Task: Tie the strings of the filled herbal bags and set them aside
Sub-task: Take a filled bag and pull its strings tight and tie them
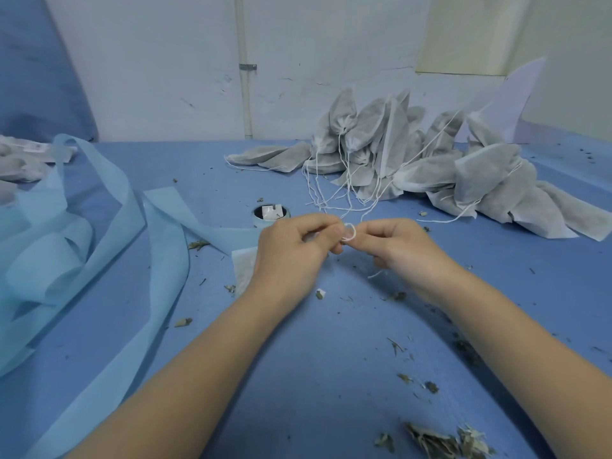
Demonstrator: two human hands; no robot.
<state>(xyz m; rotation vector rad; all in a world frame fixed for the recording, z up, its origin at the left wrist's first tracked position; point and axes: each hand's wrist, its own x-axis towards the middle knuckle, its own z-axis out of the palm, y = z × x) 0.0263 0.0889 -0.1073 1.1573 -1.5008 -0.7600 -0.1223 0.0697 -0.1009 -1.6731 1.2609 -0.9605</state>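
My left hand [291, 250] and my right hand [402, 251] meet at the middle of the blue table, fingers curled. Between their fingertips they pinch a thin white string [349, 233] that forms a small loop. A loose end of the string hangs below my right hand. The white bag [243, 268] this string belongs to lies mostly hidden under my left hand, with only a corner showing. A heap of filled grey-white herbal bags [430, 164] with dangling strings lies at the back right.
Long light-blue fabric strips [109, 233] curl across the left side. A small round tin [271, 213] stands just beyond my left hand. More bags [20, 164] lie at the far left edge. Dried herb scraps [443, 442] litter the blue table cover [331, 326].
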